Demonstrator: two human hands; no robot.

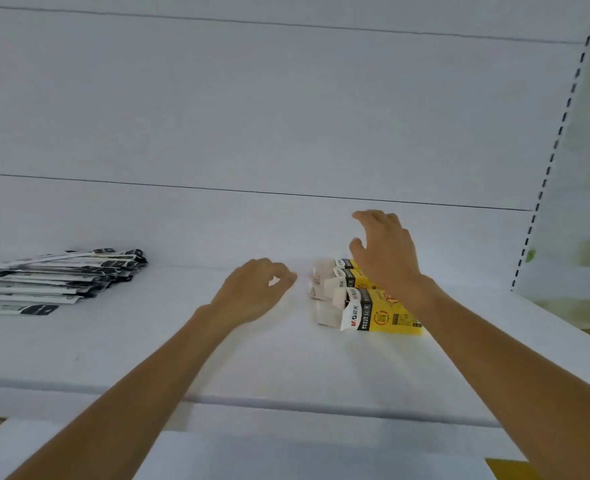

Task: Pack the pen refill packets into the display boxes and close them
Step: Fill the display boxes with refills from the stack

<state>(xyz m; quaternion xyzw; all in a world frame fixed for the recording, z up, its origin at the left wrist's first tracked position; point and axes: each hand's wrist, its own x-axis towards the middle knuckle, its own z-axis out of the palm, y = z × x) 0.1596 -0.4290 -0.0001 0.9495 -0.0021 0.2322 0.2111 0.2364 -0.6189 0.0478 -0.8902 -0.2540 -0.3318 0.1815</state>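
Three yellow cardboard display boxes (387,317) are being reached over by the spread right hand (387,251); the empty, loosely curled left hand (252,289) is being held alongside.

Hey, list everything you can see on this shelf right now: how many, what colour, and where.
pen refill packets: several, exact count unclear, black and white, fanned stack at the shelf's left
display boxes: three seen, yellow, white end flaps open, side by side right of centre
shelf: one, white, under everything
slotted upright: one, black slots, far right
left hand: fingers loosely curled, holding nothing, left of the boxes
right hand: fingers spread, over the boxes
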